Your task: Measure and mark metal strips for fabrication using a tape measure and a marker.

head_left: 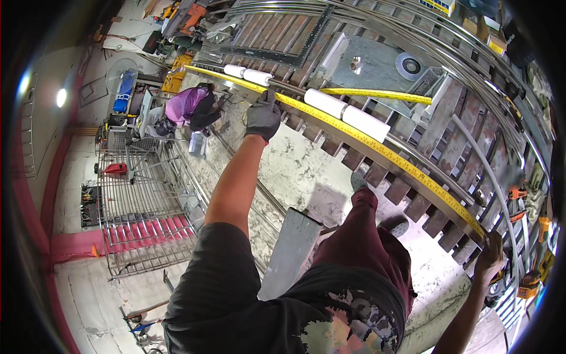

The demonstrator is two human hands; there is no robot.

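Note:
A yellow tape measure (359, 137) stretches along a long metal bar on the slatted workbench, from the far left to the near right. My left hand (263, 118), in a dark grey glove, is closed at the bar's edge, its fingertips on the tape. At the near right end, my bare right hand (490, 253) grips the tape's end against the bar; some of its fingers are hidden. White sleeves (365, 123) sit around a tube just behind the tape, between my hands. A second yellow strip of tape (377, 94) lies farther back.
Long metal tubes (407, 41) curve across the back. A black carpenter's square (265, 56) and a grey plate with a disc (410, 66) lie on the bench. A person in purple (187, 109) crouches at left, near a metal grille (144, 206). Orange power tools (529, 286) are at right.

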